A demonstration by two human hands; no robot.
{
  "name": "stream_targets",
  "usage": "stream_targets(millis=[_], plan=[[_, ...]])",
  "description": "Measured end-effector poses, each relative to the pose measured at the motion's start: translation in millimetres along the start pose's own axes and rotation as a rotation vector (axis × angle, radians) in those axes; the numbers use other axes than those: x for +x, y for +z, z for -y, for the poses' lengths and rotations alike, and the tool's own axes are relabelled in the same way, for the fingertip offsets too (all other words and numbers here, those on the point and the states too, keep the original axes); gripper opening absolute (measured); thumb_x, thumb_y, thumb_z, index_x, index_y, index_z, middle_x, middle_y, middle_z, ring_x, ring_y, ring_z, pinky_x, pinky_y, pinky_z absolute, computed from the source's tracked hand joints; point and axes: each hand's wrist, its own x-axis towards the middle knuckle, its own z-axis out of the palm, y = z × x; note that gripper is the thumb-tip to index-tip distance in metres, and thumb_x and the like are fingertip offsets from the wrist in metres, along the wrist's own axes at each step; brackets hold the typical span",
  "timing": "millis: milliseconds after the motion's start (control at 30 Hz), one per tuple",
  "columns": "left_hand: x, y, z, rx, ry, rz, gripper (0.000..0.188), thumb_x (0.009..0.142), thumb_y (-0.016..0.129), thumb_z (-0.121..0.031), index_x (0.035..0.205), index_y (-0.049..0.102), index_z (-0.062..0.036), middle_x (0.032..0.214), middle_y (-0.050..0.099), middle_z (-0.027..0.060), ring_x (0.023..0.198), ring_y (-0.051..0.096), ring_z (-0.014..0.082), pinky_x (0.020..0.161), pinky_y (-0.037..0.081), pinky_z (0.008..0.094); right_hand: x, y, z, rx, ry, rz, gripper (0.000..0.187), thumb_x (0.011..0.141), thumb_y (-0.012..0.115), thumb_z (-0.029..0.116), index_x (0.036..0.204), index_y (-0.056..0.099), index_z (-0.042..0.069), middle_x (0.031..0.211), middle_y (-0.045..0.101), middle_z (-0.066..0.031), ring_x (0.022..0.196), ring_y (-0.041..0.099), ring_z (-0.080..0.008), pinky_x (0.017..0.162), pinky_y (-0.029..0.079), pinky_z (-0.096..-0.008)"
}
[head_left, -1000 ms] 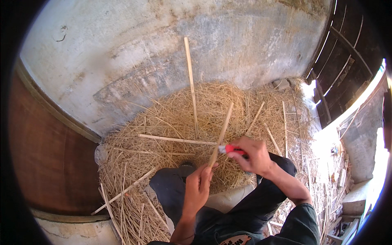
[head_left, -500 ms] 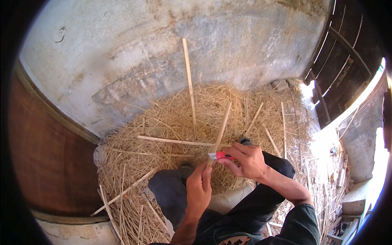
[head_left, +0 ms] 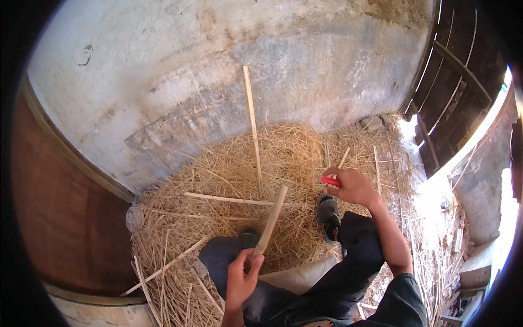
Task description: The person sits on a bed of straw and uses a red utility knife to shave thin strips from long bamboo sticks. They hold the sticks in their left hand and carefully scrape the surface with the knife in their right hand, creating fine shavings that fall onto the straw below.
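My left hand (head_left: 243,279) is closed round the lower end of a pale bamboo stick (head_left: 272,218), which slants up and to the right above my lap. My right hand (head_left: 353,187) grips a red utility knife (head_left: 331,181) out beyond the stick, above my right shoe (head_left: 327,210). The knife and the stick are apart. I cannot make out the blade clearly. A long pale stick (head_left: 252,125) leans against the wall ahead, its foot in the straw.
Straw and thin shavings (head_left: 294,144) cover the floor around my feet. More loose sticks (head_left: 226,199) lie on them. A stained plaster wall (head_left: 218,71) rises ahead, a brown panel (head_left: 71,212) stands at left, and dark slatted boards (head_left: 455,71) are at right.
The knife has come off the stick as my right hand moved forward and to the right. My left hand has drawn the stick back toward my lap.
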Motion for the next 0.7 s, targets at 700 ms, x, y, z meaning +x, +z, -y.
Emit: stream_targets(millis=[700], plan=[[23, 38, -45, -0.212, -0.083, 0.465, 0.039, 0.114, 0.061, -0.023, 0.146, 0.058, -0.0017, 0.091, 0.070, 0.0075, 0.075, 0.072, 0.0142, 0.065, 0.060, 0.0298, 12, -6, 70, 1.068, 0.065, -0.077, 0.037, 0.113, 0.061, 0.039, 0.117, 0.077, 0.005, 0.059, 0.038, 0.0093, 0.049, 0.032, -0.0040, 0.050, 0.023, -0.0261]])
